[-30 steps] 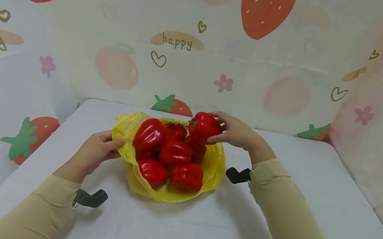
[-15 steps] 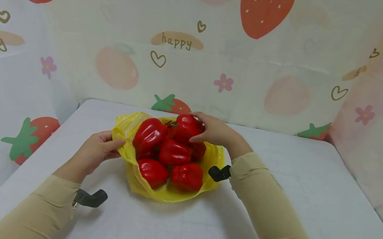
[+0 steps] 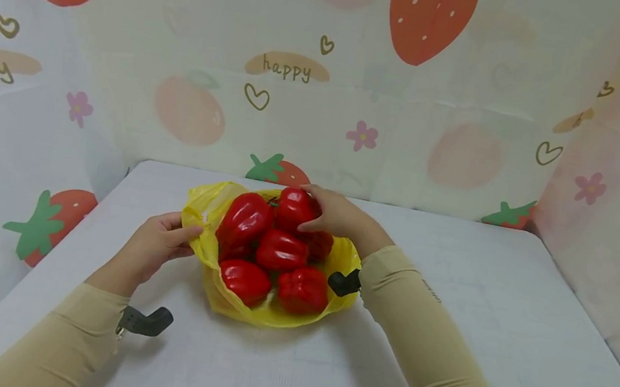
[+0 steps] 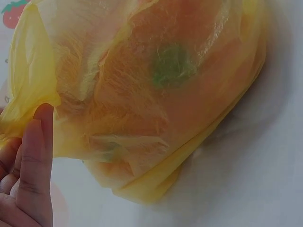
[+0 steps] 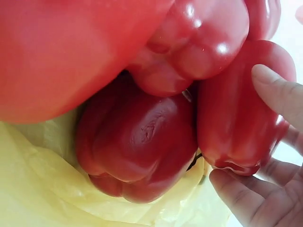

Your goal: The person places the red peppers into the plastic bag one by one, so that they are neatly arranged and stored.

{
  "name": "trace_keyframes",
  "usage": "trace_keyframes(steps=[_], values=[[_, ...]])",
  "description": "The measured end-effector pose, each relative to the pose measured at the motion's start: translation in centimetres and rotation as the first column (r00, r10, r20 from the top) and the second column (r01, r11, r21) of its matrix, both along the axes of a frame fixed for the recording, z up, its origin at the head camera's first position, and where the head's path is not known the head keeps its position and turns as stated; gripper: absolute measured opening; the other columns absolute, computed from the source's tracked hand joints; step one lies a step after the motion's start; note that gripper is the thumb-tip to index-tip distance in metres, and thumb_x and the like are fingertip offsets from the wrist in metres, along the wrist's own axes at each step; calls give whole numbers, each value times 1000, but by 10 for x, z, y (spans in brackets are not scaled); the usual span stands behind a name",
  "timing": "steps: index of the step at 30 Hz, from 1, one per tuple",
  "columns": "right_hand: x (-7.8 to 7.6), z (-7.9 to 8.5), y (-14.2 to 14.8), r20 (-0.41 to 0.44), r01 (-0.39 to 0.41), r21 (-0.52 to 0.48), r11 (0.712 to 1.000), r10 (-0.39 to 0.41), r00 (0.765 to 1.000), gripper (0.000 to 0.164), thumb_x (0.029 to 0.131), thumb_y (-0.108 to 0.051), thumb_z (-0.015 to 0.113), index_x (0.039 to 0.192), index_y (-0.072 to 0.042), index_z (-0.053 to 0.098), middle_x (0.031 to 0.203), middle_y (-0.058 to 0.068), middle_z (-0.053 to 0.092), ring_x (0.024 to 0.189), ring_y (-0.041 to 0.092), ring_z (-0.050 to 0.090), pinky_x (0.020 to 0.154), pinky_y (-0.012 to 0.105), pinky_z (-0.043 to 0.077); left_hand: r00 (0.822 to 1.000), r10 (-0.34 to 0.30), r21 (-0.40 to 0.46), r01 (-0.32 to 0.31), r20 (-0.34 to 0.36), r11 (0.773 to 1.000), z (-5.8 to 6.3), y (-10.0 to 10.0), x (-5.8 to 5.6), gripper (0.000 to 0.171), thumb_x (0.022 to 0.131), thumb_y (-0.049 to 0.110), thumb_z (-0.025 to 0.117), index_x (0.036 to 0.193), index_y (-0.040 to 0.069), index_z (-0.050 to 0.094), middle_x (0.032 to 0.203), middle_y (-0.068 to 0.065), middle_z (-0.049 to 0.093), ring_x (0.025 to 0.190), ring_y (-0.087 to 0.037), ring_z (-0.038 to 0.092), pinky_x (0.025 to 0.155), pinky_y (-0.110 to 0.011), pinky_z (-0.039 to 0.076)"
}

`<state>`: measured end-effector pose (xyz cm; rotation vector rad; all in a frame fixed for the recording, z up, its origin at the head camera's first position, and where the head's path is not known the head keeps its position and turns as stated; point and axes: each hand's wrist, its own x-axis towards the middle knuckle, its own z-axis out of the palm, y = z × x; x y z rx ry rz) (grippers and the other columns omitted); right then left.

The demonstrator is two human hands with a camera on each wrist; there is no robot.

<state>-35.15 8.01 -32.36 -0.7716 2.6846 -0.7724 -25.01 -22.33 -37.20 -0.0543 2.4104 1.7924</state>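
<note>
A yellow plastic bag (image 3: 219,299) stands with its mouth wide, full of several red bell peppers (image 3: 281,250). My left hand (image 3: 153,245) pinches the bag's rim at its left side; the left wrist view shows the fingers (image 4: 34,175) against the thin yellow film. At the back of the bag my right hand (image 3: 336,215) holds one bell pepper (image 3: 290,207), thumb on its side and fingertips at its end in the right wrist view. That pepper lies right beside the others. A darker pepper (image 5: 137,142) sits lower, against the bag's inner wall.
Bag and hands are over a white table (image 3: 285,380), whose back edge runs close behind the bag. A fruit-patterned cloth (image 3: 412,128) hangs behind and at both sides. Black wrist mounts (image 3: 147,320) stick out from both sleeves.
My right hand has moved left and slightly down with the bell pepper, from over the bag's back right to among the other peppers. My left hand keeps its place on the rim.
</note>
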Motion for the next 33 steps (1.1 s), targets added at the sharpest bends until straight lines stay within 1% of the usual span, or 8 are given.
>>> trace_keyframes(steps=[6, 10, 16, 21, 25, 27, 30, 33], values=[[4, 3, 6, 62, -5, 14, 1000, 4, 998, 78, 79, -32, 71, 143, -25, 26, 137, 3, 41, 123, 21, 38, 97, 39, 41, 1000, -13, -10, 13, -11, 1000, -2, -1, 0, 57, 88, 44, 56, 128, 4, 48, 120, -14, 55, 93, -16, 61, 81, -26, 51], [4, 4, 10, 76, -5, 0, 1000, 5, 997, 76, 79, -33, 70, 142, -26, 29, 136, 5, 44, 122, 21, 40, 98, 38, 40, 1000, -16, -7, 16, -20, 1000, -2, -3, 1, 60, 87, 47, 55, 128, 3, 48, 121, -14, 54, 93, -15, 61, 81, -26, 51], [4, 6, 14, 85, 5, -5, 1000, -5, 996, 75, 79, -33, 70, 142, -27, 29, 135, 6, 43, 121, 23, 42, 95, 39, 43, 999, -26, 4, 26, -19, 1000, 0, -4, 2, 62, 86, 50, 54, 128, 4, 48, 119, -12, 55, 93, -15, 61, 81, -25, 51], [4, 9, 17, 93, 6, -48, 999, -2, 996, 72, 81, -30, 69, 141, -23, 31, 132, 7, 45, 119, 23, 45, 92, 38, 45, 999, -45, 12, 46, -27, 999, 0, -7, 4, 63, 87, 50, 53, 129, 4, 47, 113, -6, 60, 91, -14, 62, 81, -25, 51], [5, 12, 22, 102, 0, -87, 996, 9, 995, 71, 81, -30, 69, 141, -22, 31, 133, 8, 44, 120, 25, 45, 93, 39, 45, 997, -58, 25, 59, -51, 998, 0, -12, 5, 64, 88, 49, 52, 129, 0, 46, 105, -1, 63, 89, -13, 63, 80, -24, 51], [5, 14, 26, 100, -2, -93, 996, 11, 995, 71, 81, -31, 68, 141, -23, 31, 134, 8, 44, 121, 25, 44, 94, 39, 44, 997, -53, 27, 54, -56, 998, 0, -15, 5, 64, 90, 49, 48, 129, -2, 45, 103, -1, 64, 88, -12, 63, 79, -24, 51], [6, 18, 33, 81, 3, -85, 996, 4, 997, 68, 82, -33, 66, 140, -24, 32, 135, 7, 44, 122, 25, 44, 96, 40, 43, 998, -42, -15, 41, -55, 999, 0, -19, 5, 70, 91, 55, 39, 128, -4, 45, 102, -5, 63, 86, -12, 64, 78, -24, 52], [9, 24, 41, 63, 19, -77, 997, -14, 998, 67, 83, -34, 65, 141, -24, 31, 135, 6, 44, 122, 25, 44, 96, 40, 42, 997, -38, -58, 34, -64, 998, 2, -25, 5, 77, 90, 61, 29, 124, -6, 47, 101, -9, 63, 84, -13, 64, 76, -24, 52]])
